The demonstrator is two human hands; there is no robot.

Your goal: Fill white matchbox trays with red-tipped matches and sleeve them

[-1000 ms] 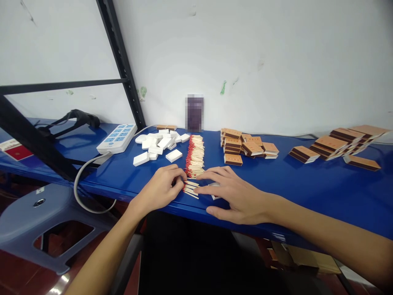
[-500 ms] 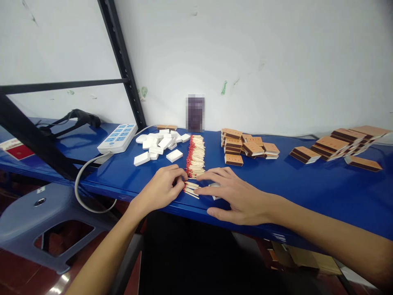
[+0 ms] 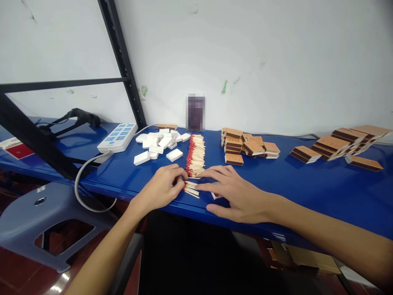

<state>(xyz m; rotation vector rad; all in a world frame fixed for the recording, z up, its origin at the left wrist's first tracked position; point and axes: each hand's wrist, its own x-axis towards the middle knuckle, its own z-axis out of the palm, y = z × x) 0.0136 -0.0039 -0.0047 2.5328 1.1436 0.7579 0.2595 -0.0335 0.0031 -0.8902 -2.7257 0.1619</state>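
Touching loose matches (image 3: 190, 189) with curled left hand (image 3: 161, 189) fingertips, can't tell if actually pinched. Got right hand (image 3: 236, 192) flat and open on their other ends, over a white tray (image 3: 215, 196). All just in front of the match row (image 3: 195, 155). White boxes (image 3: 159, 144) left of it, brown boxes (image 3: 245, 146) right.

both the left hand (image 3: 159, 189) and right hand (image 3: 236, 192) touch loose matches (image 3: 191, 189) on the blue table (image 3: 307, 184).

Left of the matches (image 3: 195, 153), trays (image 3: 159, 143) — right, matchboxes (image 3: 245, 147).
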